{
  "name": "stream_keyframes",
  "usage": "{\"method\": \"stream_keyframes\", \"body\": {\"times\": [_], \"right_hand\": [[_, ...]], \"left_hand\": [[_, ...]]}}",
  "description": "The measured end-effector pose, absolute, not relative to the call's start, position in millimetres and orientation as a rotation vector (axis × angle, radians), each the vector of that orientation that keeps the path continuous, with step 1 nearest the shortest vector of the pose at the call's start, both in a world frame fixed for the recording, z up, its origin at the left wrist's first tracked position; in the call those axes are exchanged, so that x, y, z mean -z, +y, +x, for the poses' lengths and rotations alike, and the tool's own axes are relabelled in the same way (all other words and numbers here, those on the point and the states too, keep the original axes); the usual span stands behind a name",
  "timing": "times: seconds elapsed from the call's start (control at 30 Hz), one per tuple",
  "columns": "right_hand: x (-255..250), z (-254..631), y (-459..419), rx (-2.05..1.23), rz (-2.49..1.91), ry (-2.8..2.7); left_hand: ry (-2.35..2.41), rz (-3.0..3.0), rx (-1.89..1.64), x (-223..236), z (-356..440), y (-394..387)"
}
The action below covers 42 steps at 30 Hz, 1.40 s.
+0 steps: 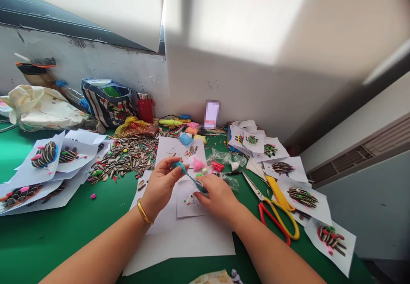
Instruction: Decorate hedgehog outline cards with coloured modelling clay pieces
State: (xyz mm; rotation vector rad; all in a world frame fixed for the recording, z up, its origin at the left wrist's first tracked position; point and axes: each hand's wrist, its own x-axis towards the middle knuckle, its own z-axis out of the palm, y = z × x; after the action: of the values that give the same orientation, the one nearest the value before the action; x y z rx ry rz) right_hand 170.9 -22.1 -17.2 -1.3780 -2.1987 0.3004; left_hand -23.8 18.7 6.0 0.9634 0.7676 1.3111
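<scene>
My left hand (pixel 162 185) pinches one end of a teal strip of modelling clay (pixel 188 176), and a gold bangle (pixel 144 212) sits on that wrist. My right hand (pixel 219 196) holds the strip's lower end, above a small paper sheet with a pencil sketch (pixel 188 200). Part of that sheet lies under my right hand. A lump of pink clay (pixel 198 164) sits just beyond the strip on a larger white sheet (pixel 179 149). A heap of striped sunflower seeds (pixel 124 156) spreads to the left of that sheet.
Paper sheets with seed-and-clay pictures (pixel 45 160) lie in overlapping piles at left and right. Red-and-yellow-handled scissors (pixel 275 215) rest on the green tabletop (pixel 64 237) to my right. A striped bag (pixel 107 104) and red flask (pixel 145 109) stand against the wall (pixel 243 92).
</scene>
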Motion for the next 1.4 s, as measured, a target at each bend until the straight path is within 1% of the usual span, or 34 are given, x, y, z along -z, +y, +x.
{"method": "stream_keyframes", "body": {"times": [0.3, 0.73, 1.07, 1.2, 1.4], "right_hand": [[12, 170, -23, -0.263, -1.326, -2.203], [12, 169, -24, -0.255, -1.307, -2.216], [15, 165, -26, -0.27, -1.305, -2.255], [13, 164, -26, -0.271, -1.322, -2.262], [11, 165, -25, -0.273, -1.348, -2.255]], "left_hand": [[0.883, 1.139, -1.283, -3, -24, 19], [1.088, 1.44, -1.074, 3, -25, 19], [1.043, 1.416, -1.074, 0, -23, 16], [0.989, 1.363, -1.074, -2, -24, 16], [0.853, 1.441, -1.033, -7, -25, 11]]}}
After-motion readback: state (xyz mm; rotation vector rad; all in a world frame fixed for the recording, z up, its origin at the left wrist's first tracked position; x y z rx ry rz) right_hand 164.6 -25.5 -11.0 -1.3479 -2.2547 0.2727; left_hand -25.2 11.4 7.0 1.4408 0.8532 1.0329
